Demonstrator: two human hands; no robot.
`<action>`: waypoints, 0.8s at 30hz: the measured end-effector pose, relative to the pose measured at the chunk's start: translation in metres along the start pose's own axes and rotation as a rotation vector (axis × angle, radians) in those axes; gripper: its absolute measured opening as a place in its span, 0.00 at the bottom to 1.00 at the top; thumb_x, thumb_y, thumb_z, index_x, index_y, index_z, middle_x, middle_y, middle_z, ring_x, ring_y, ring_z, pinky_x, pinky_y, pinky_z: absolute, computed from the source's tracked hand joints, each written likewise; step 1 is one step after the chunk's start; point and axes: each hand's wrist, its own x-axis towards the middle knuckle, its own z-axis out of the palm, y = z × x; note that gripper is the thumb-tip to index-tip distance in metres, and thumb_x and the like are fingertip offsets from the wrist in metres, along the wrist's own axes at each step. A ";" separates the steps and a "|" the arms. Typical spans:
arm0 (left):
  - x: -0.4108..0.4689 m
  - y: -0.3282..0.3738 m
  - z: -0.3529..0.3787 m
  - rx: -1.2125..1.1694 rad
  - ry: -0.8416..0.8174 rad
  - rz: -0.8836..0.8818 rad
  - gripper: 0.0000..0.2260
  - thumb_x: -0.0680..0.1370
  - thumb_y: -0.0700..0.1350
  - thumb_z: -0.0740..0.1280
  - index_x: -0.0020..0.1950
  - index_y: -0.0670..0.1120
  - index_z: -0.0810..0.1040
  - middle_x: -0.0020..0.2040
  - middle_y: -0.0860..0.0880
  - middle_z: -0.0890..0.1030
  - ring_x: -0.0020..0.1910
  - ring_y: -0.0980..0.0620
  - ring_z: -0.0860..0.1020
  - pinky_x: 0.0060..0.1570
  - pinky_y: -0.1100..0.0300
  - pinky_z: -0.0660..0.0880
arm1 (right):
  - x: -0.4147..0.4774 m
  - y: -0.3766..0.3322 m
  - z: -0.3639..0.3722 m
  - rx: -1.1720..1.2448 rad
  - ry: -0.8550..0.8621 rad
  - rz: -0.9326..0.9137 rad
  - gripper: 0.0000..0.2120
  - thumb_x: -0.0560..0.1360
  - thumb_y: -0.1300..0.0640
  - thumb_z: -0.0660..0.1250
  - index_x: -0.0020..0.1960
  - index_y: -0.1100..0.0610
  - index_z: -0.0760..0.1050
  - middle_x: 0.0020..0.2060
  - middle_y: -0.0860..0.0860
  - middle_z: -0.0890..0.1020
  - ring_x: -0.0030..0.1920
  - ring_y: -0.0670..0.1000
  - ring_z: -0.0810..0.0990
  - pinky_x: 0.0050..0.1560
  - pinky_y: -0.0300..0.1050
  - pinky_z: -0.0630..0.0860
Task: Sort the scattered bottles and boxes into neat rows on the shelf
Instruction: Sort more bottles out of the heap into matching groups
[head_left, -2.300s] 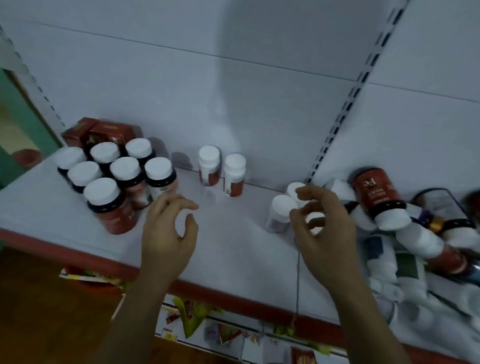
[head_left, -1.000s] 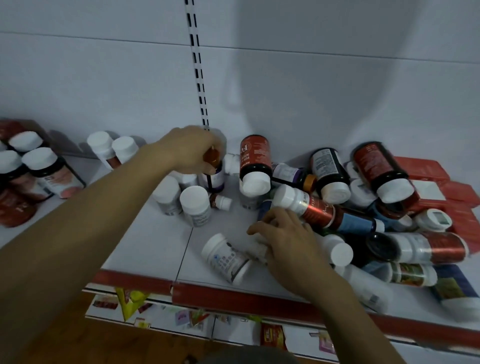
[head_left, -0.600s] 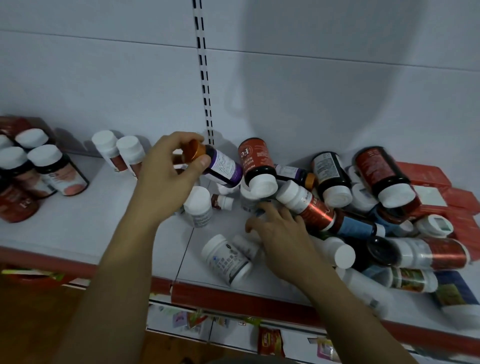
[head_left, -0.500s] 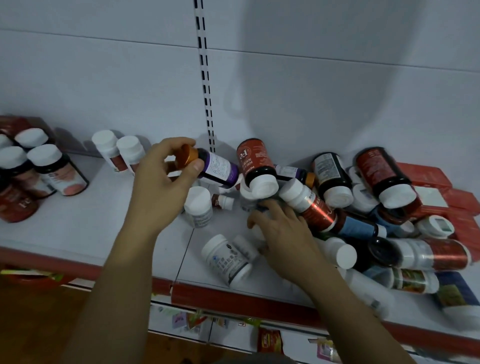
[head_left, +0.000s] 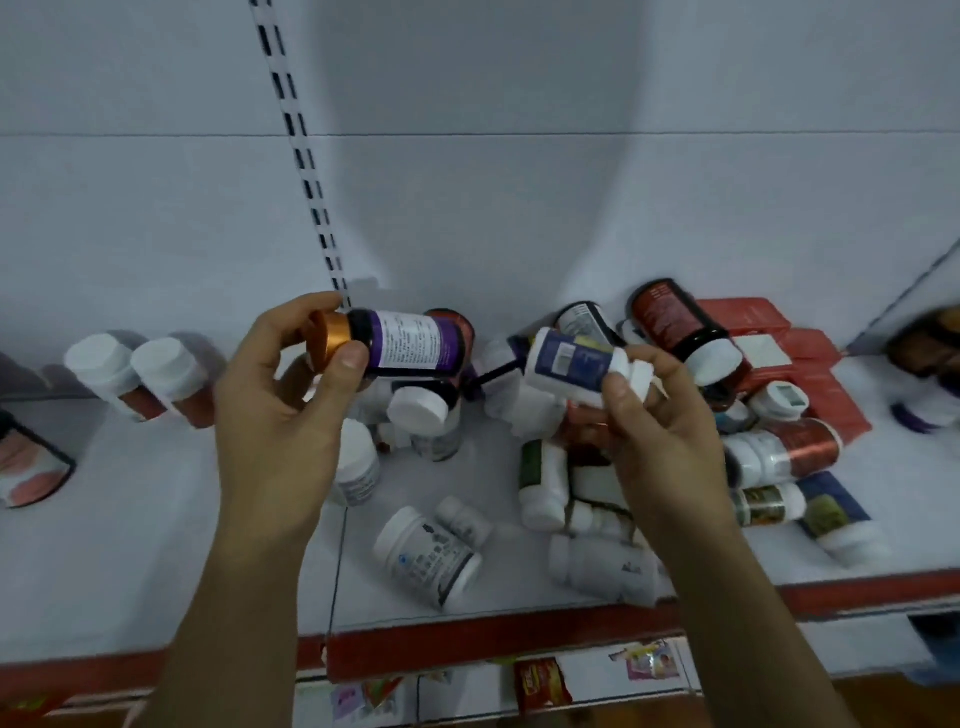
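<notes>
White bottle (head_left: 426, 558) lies loose near the shelf (head_left: 156, 571) edge. Left hand (head_left: 280, 405) grips purple bottle (head_left: 410, 343) at its cap end, right hand (head_left: 665, 436) pinches blue bottle (head_left: 569, 364), both held sideways over the pile (head_left: 597, 483). Risk: a cap-end grip may slip, dropping a bottle into the pile and rolling others off the edge.

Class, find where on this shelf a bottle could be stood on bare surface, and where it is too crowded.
Bare shelf lies left of the left hand, in front of the two white-capped bottles, down to the red edge. Right of the lying white bottle, the pile and red boxes crowd everything.
</notes>
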 end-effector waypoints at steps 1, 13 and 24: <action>0.001 0.000 0.012 -0.024 -0.031 0.001 0.13 0.78 0.46 0.70 0.62 0.57 0.80 0.58 0.53 0.82 0.58 0.50 0.83 0.53 0.57 0.82 | -0.001 -0.006 -0.009 0.087 0.055 0.014 0.19 0.76 0.52 0.69 0.64 0.59 0.74 0.54 0.58 0.85 0.42 0.51 0.84 0.43 0.42 0.82; -0.043 0.025 0.231 -0.122 -0.414 0.031 0.16 0.78 0.36 0.71 0.58 0.55 0.81 0.53 0.55 0.84 0.53 0.58 0.84 0.49 0.68 0.80 | 0.001 -0.077 -0.207 0.374 0.586 -0.210 0.12 0.81 0.55 0.65 0.62 0.57 0.77 0.47 0.52 0.85 0.40 0.50 0.81 0.42 0.41 0.80; -0.125 0.044 0.501 -0.020 -0.528 0.044 0.18 0.76 0.38 0.73 0.60 0.58 0.80 0.57 0.53 0.83 0.56 0.55 0.82 0.50 0.70 0.78 | 0.041 -0.137 -0.482 0.108 0.760 -0.116 0.12 0.83 0.48 0.63 0.64 0.50 0.78 0.55 0.47 0.86 0.56 0.49 0.85 0.54 0.45 0.80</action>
